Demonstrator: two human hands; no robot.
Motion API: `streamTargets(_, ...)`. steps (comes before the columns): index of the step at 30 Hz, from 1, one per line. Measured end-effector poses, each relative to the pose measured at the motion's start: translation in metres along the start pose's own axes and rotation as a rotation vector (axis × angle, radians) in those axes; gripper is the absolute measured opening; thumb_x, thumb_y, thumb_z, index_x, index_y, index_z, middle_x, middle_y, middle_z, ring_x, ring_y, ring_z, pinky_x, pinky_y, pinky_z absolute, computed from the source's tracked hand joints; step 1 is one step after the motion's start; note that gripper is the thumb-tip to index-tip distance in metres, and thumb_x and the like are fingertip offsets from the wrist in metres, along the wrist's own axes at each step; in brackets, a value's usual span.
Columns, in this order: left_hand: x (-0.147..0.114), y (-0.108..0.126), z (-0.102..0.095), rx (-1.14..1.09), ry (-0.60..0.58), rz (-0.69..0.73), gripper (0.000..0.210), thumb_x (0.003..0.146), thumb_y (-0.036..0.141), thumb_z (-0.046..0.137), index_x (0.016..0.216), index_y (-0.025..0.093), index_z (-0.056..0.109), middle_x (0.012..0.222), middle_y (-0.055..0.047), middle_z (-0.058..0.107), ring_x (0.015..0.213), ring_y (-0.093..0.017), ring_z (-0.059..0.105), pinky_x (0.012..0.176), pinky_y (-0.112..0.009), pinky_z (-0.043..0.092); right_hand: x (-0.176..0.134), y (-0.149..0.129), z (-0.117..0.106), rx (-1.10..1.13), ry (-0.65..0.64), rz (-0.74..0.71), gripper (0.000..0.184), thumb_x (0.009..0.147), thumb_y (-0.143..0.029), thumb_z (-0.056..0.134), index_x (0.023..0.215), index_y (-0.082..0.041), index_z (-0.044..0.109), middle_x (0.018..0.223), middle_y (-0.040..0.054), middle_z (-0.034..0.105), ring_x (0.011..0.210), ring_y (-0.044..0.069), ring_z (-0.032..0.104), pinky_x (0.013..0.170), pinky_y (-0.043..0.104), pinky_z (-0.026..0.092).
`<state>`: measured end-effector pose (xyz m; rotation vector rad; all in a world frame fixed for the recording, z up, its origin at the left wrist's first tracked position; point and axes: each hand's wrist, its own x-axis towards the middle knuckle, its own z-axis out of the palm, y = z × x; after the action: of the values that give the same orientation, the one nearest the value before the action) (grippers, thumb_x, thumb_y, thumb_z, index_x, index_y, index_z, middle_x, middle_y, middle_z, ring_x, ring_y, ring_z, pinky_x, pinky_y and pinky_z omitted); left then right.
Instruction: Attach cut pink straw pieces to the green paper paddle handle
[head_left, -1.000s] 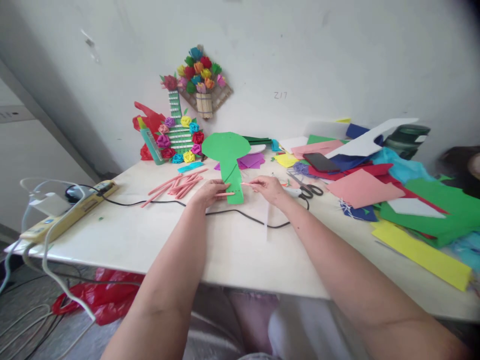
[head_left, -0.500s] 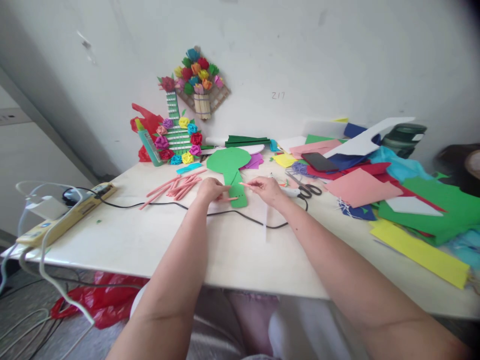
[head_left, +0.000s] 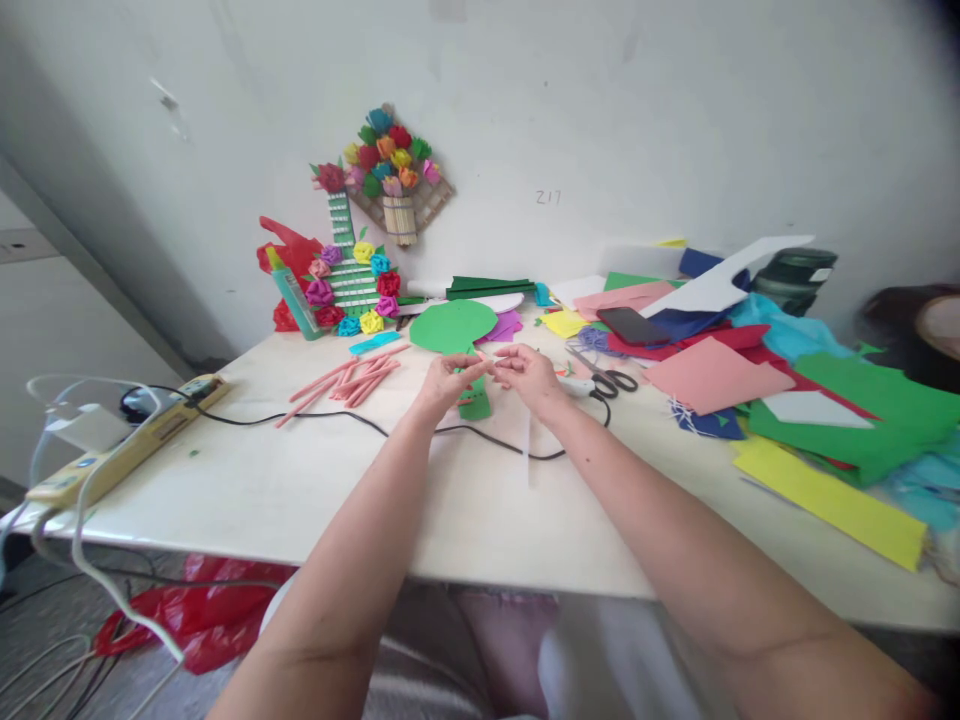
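My left hand (head_left: 448, 386) and my right hand (head_left: 527, 377) meet fingertip to fingertip above a green paper cutout. Pinched between them is a small pink rolled paper stick (head_left: 484, 356), mostly covered by the fingers. The green cutout (head_left: 452, 326) lies flat, with a round head and a narrow handle whose middle the hands hide. To the left of my left hand, several pink paper sticks (head_left: 361, 382) lie in a loose pile. By my right wrist are a white-handled tool (head_left: 576, 387), probably a glue gun, and black-handled scissors (head_left: 616, 382).
A black cord (head_left: 341, 414) crosses the table from the yellow power strip (head_left: 124, 440). Paper-flower crafts (head_left: 354, 285) and a glue bottle (head_left: 294, 297) stand at the back left. Coloured paper sheets (head_left: 716, 375) and a phone (head_left: 634, 326) cover the right side.
My hands have come together; they were apart over the green handle, with pink stick showing at each. My left hand moved up and right, and the fingertips now meet.
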<state>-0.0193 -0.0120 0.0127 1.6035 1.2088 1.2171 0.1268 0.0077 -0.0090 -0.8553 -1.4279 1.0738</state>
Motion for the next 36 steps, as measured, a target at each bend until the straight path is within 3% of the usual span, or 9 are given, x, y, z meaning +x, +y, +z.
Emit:
streamTargets(5,0.002,-0.003,0.009,-0.156,0.095,-0.047,0.031,0.064,0.044,0.065,0.071,0.014,0.064,0.061,-0.002,0.059,0.055,-0.011,0.053,0.048,-0.02,0.041,0.0,-0.003,0.0,-0.128,-0.044,-0.039,0.021,0.067,-0.026,0.06,0.085,-0.018,0.052,0.073,0.0012,0.064,0.065,0.013,0.061,0.064,0.028,0.048)
streamTargets(8,0.005,-0.006,0.006,-0.286,0.078,0.032,0.032,0.066,0.044,0.063,0.065,0.013,0.059,0.065,-0.005,0.062,0.063,-0.014,0.059,0.057,-0.023,0.046,0.003,-0.013,-0.017,-0.515,0.016,-0.058,0.018,0.076,-0.028,0.051,0.09,-0.018,0.055,0.08,0.0052,0.066,0.071,0.017,0.063,0.065,0.031,0.048)
streamTargets(11,0.006,-0.007,0.001,-0.377,0.068,0.013,0.033,0.066,0.044,0.064,0.066,0.013,0.055,0.06,-0.005,0.062,0.061,-0.015,0.06,0.058,-0.027,0.049,0.004,-0.027,-0.044,-1.119,0.131,-0.086,0.023,0.078,-0.024,0.047,0.096,-0.018,0.06,0.092,0.0103,0.066,0.092,0.024,0.06,0.078,0.037,0.044)
streamTargets(15,0.006,-0.011,-0.004,-0.42,0.078,-0.012,0.032,0.063,0.042,0.068,0.07,0.014,0.054,0.05,0.001,0.054,0.059,-0.015,0.059,0.058,-0.027,0.049,0.006,-0.04,-0.069,-1.482,0.037,0.189,0.036,0.073,-0.026,0.05,0.106,-0.016,0.059,0.106,0.0163,0.063,0.099,0.03,0.057,0.078,0.038,0.042)
streamTargets(19,0.007,-0.015,-0.009,-0.389,0.055,-0.038,0.034,0.063,0.043,0.069,0.077,0.013,0.057,0.051,0.003,0.052,0.052,-0.009,0.054,0.051,-0.02,0.045,0.005,-0.039,-0.072,-1.515,-0.139,0.399,0.045,0.07,-0.028,0.051,0.113,-0.017,0.056,0.111,0.0164,0.061,0.1,0.031,0.057,0.075,0.037,0.043)
streamTargets(24,0.009,-0.02,-0.012,-0.32,0.037,-0.056,0.039,0.065,0.045,0.067,0.085,0.012,0.061,0.055,0.001,0.055,0.043,-0.005,0.048,0.038,-0.016,0.031,0.001,-0.028,-0.063,-1.538,-0.191,0.325,0.053,0.069,-0.021,0.053,0.121,-0.016,0.049,0.111,0.0162,0.06,0.103,0.03,0.056,0.078,0.037,0.042)
streamTargets(27,0.01,-0.022,-0.012,-0.337,0.027,-0.08,0.035,0.065,0.04,0.069,0.084,0.011,0.061,0.057,0.001,0.057,0.045,-0.005,0.049,0.041,-0.016,0.035,0.001,-0.023,-0.064,-1.535,-0.123,0.27,0.047,0.071,-0.024,0.053,0.116,-0.015,0.052,0.108,0.0167,0.061,0.1,0.03,0.057,0.077,0.037,0.043)
streamTargets(31,0.01,-0.023,-0.013,-0.367,-0.003,-0.102,0.03,0.062,0.029,0.072,0.081,0.01,0.06,0.064,-0.002,0.062,0.048,-0.006,0.053,0.049,-0.019,0.044,0.004,-0.023,-0.073,-1.521,0.073,0.192,0.032,0.074,-0.022,0.05,0.104,-0.014,0.059,0.096,0.0166,0.064,0.092,0.03,0.06,0.074,0.037,0.044)
streamTargets(36,0.008,-0.02,-0.014,-0.377,-0.041,-0.131,0.024,0.064,0.024,0.071,0.078,0.009,0.059,0.07,-0.005,0.065,0.051,-0.008,0.057,0.053,-0.021,0.048,0.007,-0.023,-0.075,-1.252,0.258,0.042,0.029,0.077,-0.031,0.049,0.095,-0.013,0.062,0.09,0.0146,0.065,0.087,0.027,0.06,0.075,0.036,0.044)
